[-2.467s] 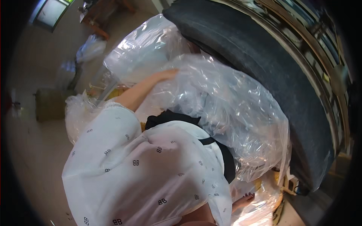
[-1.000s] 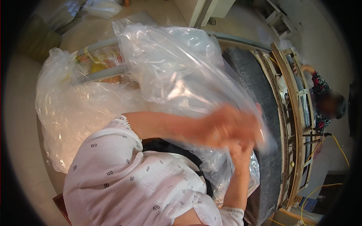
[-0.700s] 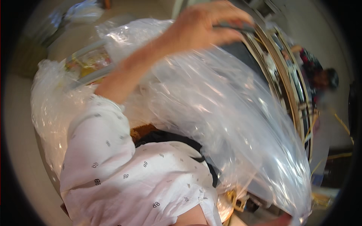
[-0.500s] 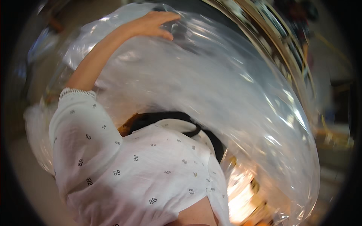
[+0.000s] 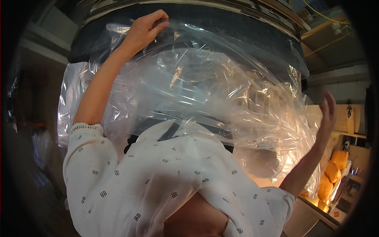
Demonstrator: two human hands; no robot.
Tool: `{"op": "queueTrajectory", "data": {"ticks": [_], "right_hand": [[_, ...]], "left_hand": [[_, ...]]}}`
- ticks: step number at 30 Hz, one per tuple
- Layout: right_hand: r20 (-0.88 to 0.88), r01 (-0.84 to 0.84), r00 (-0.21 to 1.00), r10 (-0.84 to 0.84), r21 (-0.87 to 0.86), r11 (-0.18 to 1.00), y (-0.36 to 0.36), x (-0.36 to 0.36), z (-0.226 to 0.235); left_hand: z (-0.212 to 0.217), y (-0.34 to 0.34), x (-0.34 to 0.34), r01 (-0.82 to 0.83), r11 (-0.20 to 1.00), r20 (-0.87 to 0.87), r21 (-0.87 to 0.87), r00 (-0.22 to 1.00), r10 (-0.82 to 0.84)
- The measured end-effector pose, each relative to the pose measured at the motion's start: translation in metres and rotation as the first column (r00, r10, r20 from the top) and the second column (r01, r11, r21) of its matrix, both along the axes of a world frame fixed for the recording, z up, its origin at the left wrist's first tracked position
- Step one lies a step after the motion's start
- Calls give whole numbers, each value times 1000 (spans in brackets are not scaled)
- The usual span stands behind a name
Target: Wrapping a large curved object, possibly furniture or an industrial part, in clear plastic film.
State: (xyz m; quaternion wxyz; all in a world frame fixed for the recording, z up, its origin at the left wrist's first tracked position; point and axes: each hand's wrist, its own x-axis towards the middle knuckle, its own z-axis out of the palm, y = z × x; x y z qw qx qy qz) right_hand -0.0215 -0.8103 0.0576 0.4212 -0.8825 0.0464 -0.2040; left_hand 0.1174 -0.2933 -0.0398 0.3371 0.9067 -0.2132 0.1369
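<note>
A person in a white patterned shirt (image 5: 158,177) spans a crumpled clear plastic sheet (image 5: 189,79), draped across the near edge of a dark padded panel (image 5: 244,43). Toward the panel's left end, the left hand (image 5: 148,28) meets the sheet's far edge, thumb and fingers curved narrowly together, any pinch impossible to confirm. The right hand (image 5: 328,112) is raised beyond the near right corner, fingers upright and blurred, its hold unclear.

The head view, a wide fisheye, looks down from close above the white shirt (image 5: 130,181) onto clear plastic sheeting (image 5: 197,79)
</note>
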Motion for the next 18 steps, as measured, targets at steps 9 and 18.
{"op": "queueTrajectory", "data": {"ticks": [9,18], "right_hand": [[-243,-761,541,806,267,591,188,67,-35],[-184,-311,917,353,222,924,89,-11,-59]], "left_hand": [[106,-96,-49,196,927,447,319,832,-329],[97,-89,-43,419,730,-28,540,876,-482]]}}
